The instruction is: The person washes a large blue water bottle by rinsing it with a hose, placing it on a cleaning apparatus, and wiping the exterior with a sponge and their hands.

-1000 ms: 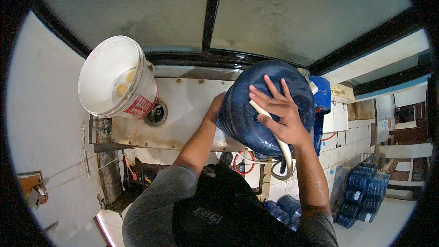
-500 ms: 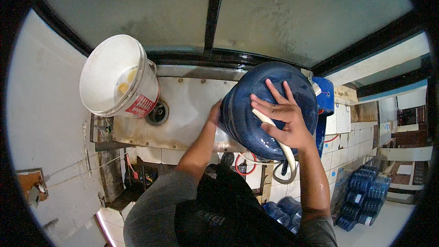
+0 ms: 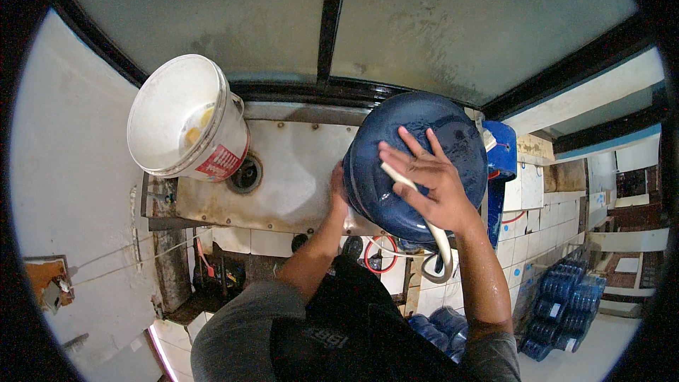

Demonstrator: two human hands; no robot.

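A large blue water jug [image 3: 382,120] stands above the right part of a metal sink top [image 3: 297,155], its wet rounded end toward me. Against its left side my left hand [image 3: 339,187] steadies it; the fingertips are hidden behind the jug. Across that wet end lies my right hand [image 3: 428,184], fingers spread, with a pale hose [image 3: 440,237] gripped under the thumb. The hose end pokes out near the index finger. From there it curves down past my wrist. Whether water flows from it, I cannot tell.
A white bucket [image 3: 163,106] with yellowish things inside tilts at the left, beside a round drain [image 3: 245,173]. A blue container [image 3: 501,148] stands right of the jug. Several blue jugs [image 3: 559,304] are stacked on the floor at right; others [image 3: 442,329] sit below. Dark-framed panes [image 3: 396,21] stand behind.
The jug has tipped or turned a little, showing more of its rounded end and less ribbed side. My right hand has shifted slightly left with the hose.
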